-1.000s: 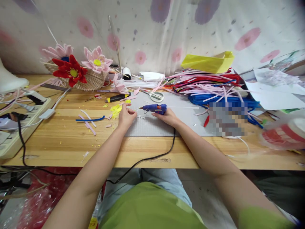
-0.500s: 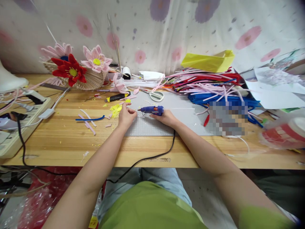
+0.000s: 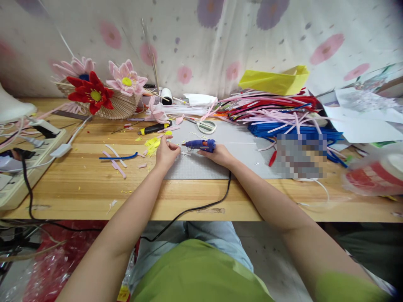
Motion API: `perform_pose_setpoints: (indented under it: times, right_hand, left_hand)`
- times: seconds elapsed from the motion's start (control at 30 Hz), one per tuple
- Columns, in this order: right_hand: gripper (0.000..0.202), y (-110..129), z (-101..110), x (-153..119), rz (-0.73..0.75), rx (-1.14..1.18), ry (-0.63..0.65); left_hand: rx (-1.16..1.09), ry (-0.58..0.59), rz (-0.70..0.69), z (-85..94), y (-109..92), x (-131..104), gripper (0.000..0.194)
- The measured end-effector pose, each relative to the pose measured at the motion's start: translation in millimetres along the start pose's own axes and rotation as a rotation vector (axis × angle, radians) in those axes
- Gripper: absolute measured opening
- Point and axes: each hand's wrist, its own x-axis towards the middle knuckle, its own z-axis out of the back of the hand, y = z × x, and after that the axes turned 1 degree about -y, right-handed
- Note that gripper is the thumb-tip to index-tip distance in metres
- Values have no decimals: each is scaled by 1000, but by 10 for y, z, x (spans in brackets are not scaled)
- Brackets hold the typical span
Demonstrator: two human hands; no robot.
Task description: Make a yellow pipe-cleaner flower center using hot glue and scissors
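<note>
My right hand (image 3: 217,155) is wrapped round a blue glue gun (image 3: 201,145), whose nozzle points left toward my other hand. My left hand (image 3: 167,152) has thumb and fingers pinched together at the nozzle's tip; what they hold is too small to make out. A small yellow round piece (image 3: 168,133) shows just above the left fingers. Thin white strands (image 3: 185,153) lie under the nozzle, on the grey cutting mat (image 3: 201,170). Yellow scraps (image 3: 152,145) are left of my left hand. Scissors (image 3: 206,126) rest on the mat behind the glue gun.
Fuzzy-stem flowers (image 3: 95,95) stand at the back left, near a power strip (image 3: 47,161). A utility knife (image 3: 155,128) lies behind my left hand. Bundles of coloured stems (image 3: 277,109) and a red-and-white cup (image 3: 374,174) are on the right. A black cord (image 3: 201,207) hangs over the front edge.
</note>
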Motion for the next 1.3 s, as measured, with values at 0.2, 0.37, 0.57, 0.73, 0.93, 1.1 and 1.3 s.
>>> perform_pose_setpoints:
  times: [0.2, 0.37, 0.57, 0.73, 0.93, 1.1, 1.3]
  right_hand:
    - [42, -24, 7, 9, -13, -34, -9]
    - [40, -51, 5, 19, -15, -42, -35]
    - [39, -94, 172, 1, -84, 22, -140]
    - [40, -305, 510, -4, -190, 114, -402]
    - [34, -517, 694, 44, -479, -37, -529]
    - [34, -499, 705, 44, -478, -178, -440]
    - [39, -288, 1030, -141, -499, -554, -243]
  left_hand:
    - [-45, 10, -41, -8, 49, 17, 49]
    - [-75, 36, -57, 8, 0, -6, 48]
    - [-93, 25, -88, 63, -42, -8, 46]
    - [-156, -77, -77, 153, 7, 88, 45]
    - [-316, -263, -3, 304, 0, 202, 43]
    - [-385, -417, 87, 419, -28, 267, 42]
    - [-447, -502, 110, 513, 30, 357, 42]
